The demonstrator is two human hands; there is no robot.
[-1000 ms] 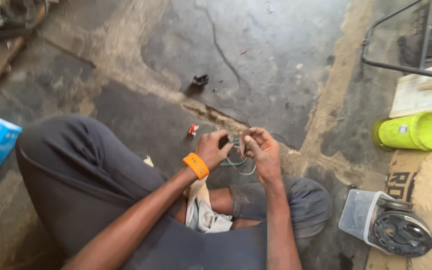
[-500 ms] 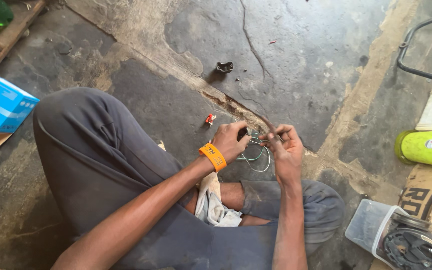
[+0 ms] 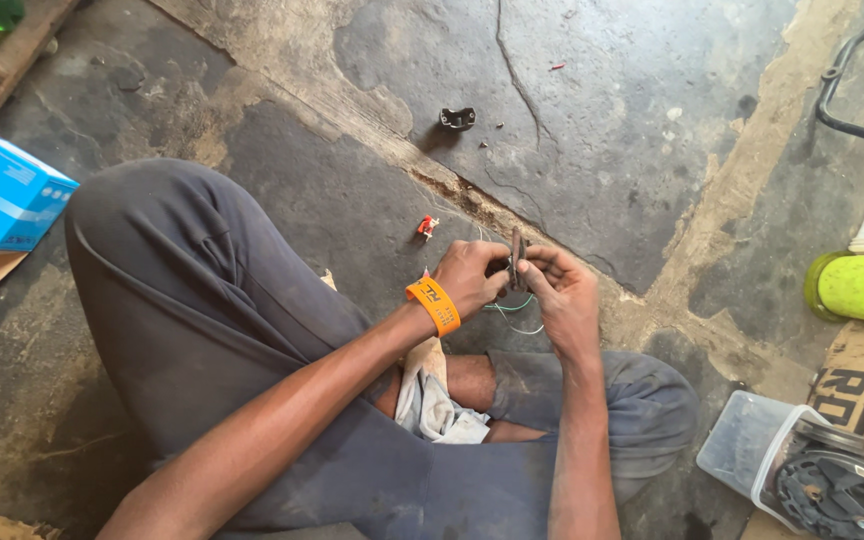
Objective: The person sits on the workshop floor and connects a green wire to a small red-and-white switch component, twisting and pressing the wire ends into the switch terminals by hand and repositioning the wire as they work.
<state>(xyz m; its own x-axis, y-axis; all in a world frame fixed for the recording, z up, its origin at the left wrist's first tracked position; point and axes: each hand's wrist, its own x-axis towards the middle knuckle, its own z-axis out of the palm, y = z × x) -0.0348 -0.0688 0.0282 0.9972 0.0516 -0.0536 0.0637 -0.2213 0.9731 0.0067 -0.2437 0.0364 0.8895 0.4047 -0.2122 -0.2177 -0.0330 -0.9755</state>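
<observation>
Above your lap, your left hand (image 3: 472, 278) and right hand (image 3: 564, 298) each kept a closed grip on a small dark part (image 3: 518, 262) trailing thin wires (image 3: 514, 312).

Both forearms are extended forward from the lower frame edge and converge toward 12 o'clock. The left hand (image 3: 470, 280) is curled, knuckles up, fingers closed in a pinch at its 3 o'clock side. The right hand (image 3: 564, 298) is set just beside it, at 3 o'clock of the left, fingers bent inward in a matching pinch. Fingertips of both hands are brought together. Wrists are held slightly flexed.
</observation>
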